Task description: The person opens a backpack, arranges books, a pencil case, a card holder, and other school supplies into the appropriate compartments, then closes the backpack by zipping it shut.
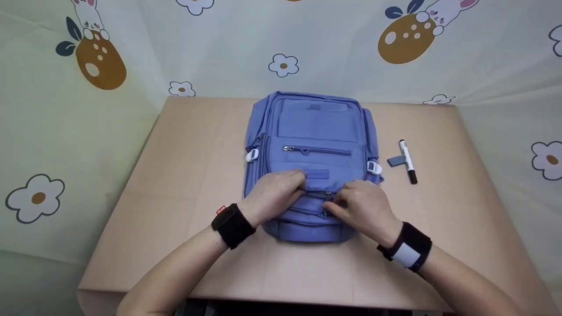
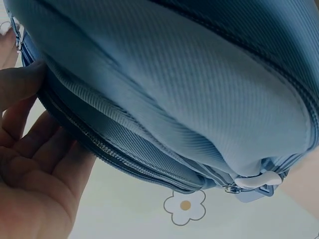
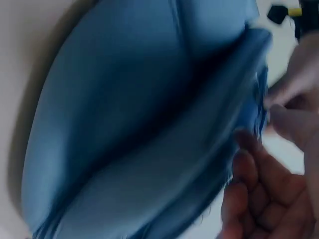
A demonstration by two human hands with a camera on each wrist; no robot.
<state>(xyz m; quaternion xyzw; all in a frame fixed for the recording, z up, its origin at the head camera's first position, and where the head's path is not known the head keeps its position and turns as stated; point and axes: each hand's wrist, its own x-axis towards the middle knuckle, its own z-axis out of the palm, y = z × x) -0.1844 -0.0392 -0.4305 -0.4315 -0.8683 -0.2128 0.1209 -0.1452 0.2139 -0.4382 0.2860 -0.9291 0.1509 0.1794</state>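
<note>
A blue backpack [image 1: 325, 120] lies front side up on the table. At its lower front pocket [image 1: 303, 204], my left hand [image 1: 276, 193] pinches the zipped edge, thumb on one side and fingers on the other in the left wrist view. Across from it, my right hand [image 1: 366, 206] has its fingers curled and its thumb close to a zipper pull [image 1: 322, 214], gripping the pocket's edge. Blur in the right wrist view hides exactly where those fingertips meet the fabric. Higher up, a second zipper [image 1: 318, 150] runs across the front.
Right of the backpack lies a white marker [image 1: 407, 156] with black ends, against a small grey-blue flat piece [image 1: 396, 161]. White buckles [image 1: 252, 155] sit on the bag's sides. The tan-covered table [image 1: 189, 145] meets patterned curtains [image 1: 237, 48] behind and on both sides.
</note>
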